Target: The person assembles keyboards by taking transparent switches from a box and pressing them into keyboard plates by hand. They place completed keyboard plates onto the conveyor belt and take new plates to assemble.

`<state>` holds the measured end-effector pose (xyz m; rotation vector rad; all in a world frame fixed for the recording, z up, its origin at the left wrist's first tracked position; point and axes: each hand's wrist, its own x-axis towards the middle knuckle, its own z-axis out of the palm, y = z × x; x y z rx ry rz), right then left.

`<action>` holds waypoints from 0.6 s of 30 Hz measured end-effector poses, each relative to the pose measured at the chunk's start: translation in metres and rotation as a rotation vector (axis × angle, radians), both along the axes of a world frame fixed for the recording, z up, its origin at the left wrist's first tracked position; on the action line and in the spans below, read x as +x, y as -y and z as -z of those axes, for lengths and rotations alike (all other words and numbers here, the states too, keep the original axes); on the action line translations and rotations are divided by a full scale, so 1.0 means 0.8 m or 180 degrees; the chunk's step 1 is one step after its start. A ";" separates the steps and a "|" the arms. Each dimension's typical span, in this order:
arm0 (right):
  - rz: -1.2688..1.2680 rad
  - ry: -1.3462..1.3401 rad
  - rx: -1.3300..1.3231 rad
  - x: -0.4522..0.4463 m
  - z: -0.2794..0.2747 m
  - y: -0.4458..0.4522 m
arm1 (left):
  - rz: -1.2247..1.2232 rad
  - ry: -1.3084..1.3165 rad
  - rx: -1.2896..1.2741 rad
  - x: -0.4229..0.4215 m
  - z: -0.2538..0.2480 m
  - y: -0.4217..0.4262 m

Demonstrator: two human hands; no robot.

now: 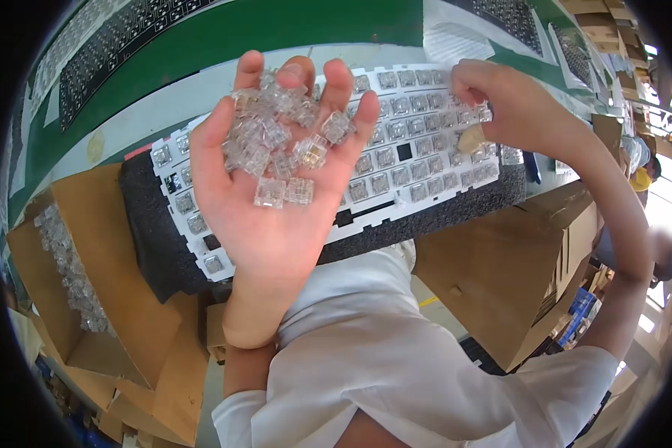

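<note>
My left hand (276,172) is palm up with its fingers curled around a pile of clear key switches (257,134). Beneath it lies a white keyboard plate (366,220), largely filled with clear switches, a few of its openings dark. Over the plate's right part is my right hand (500,104), fingers bent together and pointing down. Its fingertips are partly hidden, and anything between them is too small to make out. A beige fingertip cover (472,140) shows on one of its fingers. The plate rests on dark grey foam (448,222).
At the left stands a cardboard box (119,254) holding many clear switches (71,272). Another cardboard box (493,276) is below the foam at right. Black circuit boards (119,56) lie at the green table's far side. A person in yellow (642,178) is in the right background.
</note>
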<state>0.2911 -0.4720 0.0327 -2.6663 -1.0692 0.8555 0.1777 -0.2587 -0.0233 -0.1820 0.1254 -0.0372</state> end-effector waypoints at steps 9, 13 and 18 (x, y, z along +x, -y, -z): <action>-0.0679 0.0932 0.2195 -0.078 -0.001 -0.105 | -0.0158 -0.0045 0.0556 -0.006 0.009 -0.003; -0.1021 0.1693 0.2587 -0.086 0.022 -0.134 | -0.0201 -0.0051 0.0777 -0.008 0.009 -0.002; -0.0854 0.1402 0.2614 -0.098 0.020 -0.146 | -0.0326 -0.0086 0.0490 -0.007 0.009 0.002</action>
